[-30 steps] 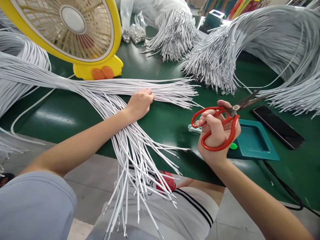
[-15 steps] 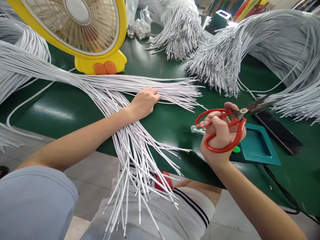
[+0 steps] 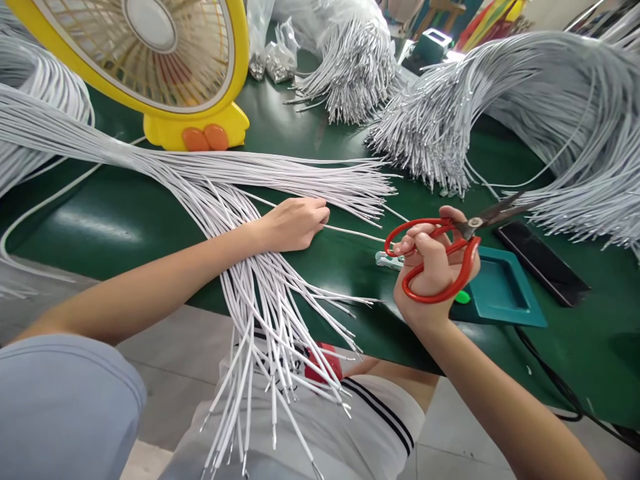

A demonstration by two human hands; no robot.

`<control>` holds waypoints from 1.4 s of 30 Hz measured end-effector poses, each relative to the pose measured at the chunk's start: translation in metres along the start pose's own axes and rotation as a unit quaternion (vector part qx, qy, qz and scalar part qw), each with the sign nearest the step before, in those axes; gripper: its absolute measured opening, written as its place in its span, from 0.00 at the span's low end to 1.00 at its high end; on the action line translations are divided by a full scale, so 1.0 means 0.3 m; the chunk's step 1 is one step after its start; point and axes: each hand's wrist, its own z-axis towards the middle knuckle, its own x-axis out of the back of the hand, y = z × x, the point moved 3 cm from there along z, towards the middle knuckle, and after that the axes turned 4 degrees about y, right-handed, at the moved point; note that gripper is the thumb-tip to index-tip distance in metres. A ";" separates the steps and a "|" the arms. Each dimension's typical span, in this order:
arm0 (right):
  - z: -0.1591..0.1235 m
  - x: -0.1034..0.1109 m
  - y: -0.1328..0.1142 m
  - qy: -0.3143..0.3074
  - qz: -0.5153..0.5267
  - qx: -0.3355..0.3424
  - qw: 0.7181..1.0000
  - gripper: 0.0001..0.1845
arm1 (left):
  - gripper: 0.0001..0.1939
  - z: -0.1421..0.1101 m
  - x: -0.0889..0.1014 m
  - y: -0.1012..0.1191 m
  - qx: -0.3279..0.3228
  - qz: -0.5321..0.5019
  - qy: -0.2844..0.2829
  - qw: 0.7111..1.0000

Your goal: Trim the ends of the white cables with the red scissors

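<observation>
My left hand [image 3: 295, 223] is closed on a single white wire [image 3: 353, 233], which runs out to the right toward my other hand. Just behind it lies a bundle of white wires [image 3: 310, 175] flat on the green table. Under my left forearm, more white wires [image 3: 280, 313] fan out and hang over the table's front edge, their tips stripped or dark. My right hand [image 3: 430, 263] holds scissors with red handles [image 3: 463, 277], the dark blades pointing away to the upper right. Whether my right fingertips touch the wire's end is hard to make out.
A yellow fan [image 3: 195, 130] stands at the back left. Large wire bundles [image 3: 425, 140] lie at the back and right. Beside my right hand are a teal tray-like device [image 3: 510, 283], a small clear clip [image 3: 387, 260] and a black phone [image 3: 543, 260]. A black cable [image 3: 555, 383] trails off the front.
My left hand has come down toward me, away from the flat bundle, drawing one wire apart from it. My right hand still holds the scissors, in nearly the same pose.
</observation>
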 end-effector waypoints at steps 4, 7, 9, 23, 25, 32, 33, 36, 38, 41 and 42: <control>0.002 0.006 -0.002 0.014 -0.002 0.014 1.000 0.18 | 0.08 -0.018 0.011 0.083 -0.039 -0.201 -0.002 0.979; 0.006 0.011 -0.006 0.024 -0.012 0.032 0.999 0.18 | 0.08 -0.042 0.016 0.165 -0.077 -0.341 -0.023 0.937; 0.007 0.012 -0.006 0.023 -0.018 0.037 0.999 0.18 | 0.06 -0.058 0.015 0.209 -0.077 -0.425 -0.063 0.900; -0.013 0.005 0.019 -0.024 -0.044 0.029 0.998 0.18 | 0.09 -0.024 -0.006 0.157 0.203 -0.623 -0.007 0.756; -0.013 0.005 0.021 -0.029 -0.044 0.029 0.998 0.18 | 0.08 -0.026 -0.008 0.151 0.214 -0.606 0.006 0.766; -0.018 0.004 0.022 -0.050 -0.067 0.022 0.996 0.17 | 0.09 -0.028 -0.014 0.139 0.223 -0.602 0.011 0.767; -0.019 0.004 0.022 -0.053 -0.072 0.020 0.996 0.17 | 0.10 -0.029 -0.016 0.140 0.229 -0.609 0.007 0.759; -0.020 0.004 0.025 -0.056 -0.081 0.017 0.995 0.17 | 0.11 -0.033 -0.024 0.144 0.243 -0.628 -0.006 0.739; -0.019 0.005 0.026 -0.054 -0.086 0.016 0.995 0.17 | 0.12 -0.036 -0.025 0.148 0.240 -0.636 -0.012 0.733; -0.018 0.006 0.029 -0.048 -0.091 0.013 0.995 0.16 | 0.12 -0.036 -0.020 0.152 0.233 -0.642 -0.017 0.730; -0.018 0.006 0.030 -0.048 -0.090 0.014 0.995 0.16 | 0.11 -0.036 -0.018 0.153 0.233 -0.643 -0.020 0.730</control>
